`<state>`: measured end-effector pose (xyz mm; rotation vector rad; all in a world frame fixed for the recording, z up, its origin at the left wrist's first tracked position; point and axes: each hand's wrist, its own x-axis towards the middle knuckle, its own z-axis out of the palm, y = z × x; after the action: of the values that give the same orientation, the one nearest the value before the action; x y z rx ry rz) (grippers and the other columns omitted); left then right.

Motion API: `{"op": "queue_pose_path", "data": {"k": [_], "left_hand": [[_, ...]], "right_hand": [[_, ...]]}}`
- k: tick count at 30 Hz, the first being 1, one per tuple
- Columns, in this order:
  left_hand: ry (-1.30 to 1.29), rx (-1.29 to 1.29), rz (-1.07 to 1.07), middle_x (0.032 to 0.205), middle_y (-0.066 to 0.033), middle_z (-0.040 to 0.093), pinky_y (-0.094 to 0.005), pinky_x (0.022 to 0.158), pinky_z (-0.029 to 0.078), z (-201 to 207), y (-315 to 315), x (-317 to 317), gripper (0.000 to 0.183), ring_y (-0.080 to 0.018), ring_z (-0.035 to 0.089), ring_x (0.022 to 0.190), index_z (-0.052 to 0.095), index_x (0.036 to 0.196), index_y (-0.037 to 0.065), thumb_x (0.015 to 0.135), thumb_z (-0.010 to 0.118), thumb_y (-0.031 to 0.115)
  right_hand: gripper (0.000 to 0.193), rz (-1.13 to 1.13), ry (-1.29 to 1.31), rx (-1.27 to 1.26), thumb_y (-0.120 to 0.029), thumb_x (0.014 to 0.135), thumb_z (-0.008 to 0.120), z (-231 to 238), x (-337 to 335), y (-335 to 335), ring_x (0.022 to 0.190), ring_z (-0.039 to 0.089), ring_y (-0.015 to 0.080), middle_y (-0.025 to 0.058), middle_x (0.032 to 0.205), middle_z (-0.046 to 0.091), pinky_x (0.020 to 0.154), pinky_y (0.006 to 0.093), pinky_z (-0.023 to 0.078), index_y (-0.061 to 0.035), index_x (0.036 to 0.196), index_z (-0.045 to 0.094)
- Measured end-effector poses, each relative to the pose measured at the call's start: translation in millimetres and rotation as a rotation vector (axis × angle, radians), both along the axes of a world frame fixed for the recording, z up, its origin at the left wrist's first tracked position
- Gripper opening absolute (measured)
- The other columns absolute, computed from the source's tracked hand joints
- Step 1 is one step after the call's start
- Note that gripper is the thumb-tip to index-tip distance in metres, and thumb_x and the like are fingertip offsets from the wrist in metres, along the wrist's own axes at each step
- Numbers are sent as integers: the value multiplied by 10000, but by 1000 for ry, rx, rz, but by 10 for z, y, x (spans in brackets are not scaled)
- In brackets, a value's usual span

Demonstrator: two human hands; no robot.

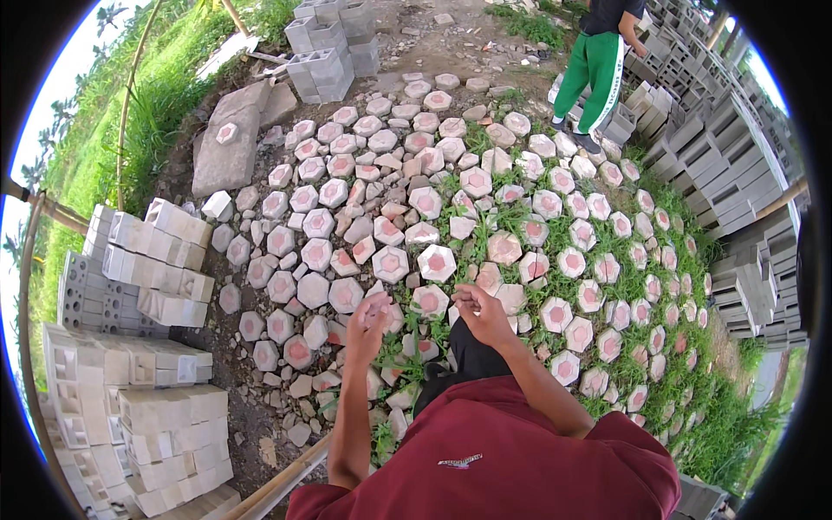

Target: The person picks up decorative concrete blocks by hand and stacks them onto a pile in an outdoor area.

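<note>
My left hand [368, 327] is raised in front of my chest with its fingers loosely curled, and nothing shows in it. My right hand [479, 312] is beside it, fingers bent inward as if pinching; any small thing in it is too small to see. Both hands hover above a ground covered with hexagonal paving blocks [436, 261], grey with pink centres, with grass growing between them. I wear a dark red shirt [511, 459].
Stacks of pale concrete blocks [143, 381] stand at my left. More grey block stacks [732, 165] line the right side and the far middle [329, 52]. Another person in green trousers [594, 74] stands at the far right. A flat slab [227, 147] lies at the far left.
</note>
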<state>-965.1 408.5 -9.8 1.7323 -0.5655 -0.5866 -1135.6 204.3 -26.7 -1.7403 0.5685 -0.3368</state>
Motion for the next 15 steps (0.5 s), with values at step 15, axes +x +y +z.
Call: {"op": "queue_pose_path", "data": {"k": [15], "left_hand": [[65, -139, 153, 1093, -81, 641, -298, 917, 462, 181, -2109, 2396, 242, -159, 595, 1062, 584, 1169, 2, 943, 525, 64]], "right_hand": [[370, 48, -177, -140, -101, 893, 580, 479, 2836, -2255, 941, 668, 229, 167, 1073, 674, 839, 331, 523, 32, 1235, 529]]}}
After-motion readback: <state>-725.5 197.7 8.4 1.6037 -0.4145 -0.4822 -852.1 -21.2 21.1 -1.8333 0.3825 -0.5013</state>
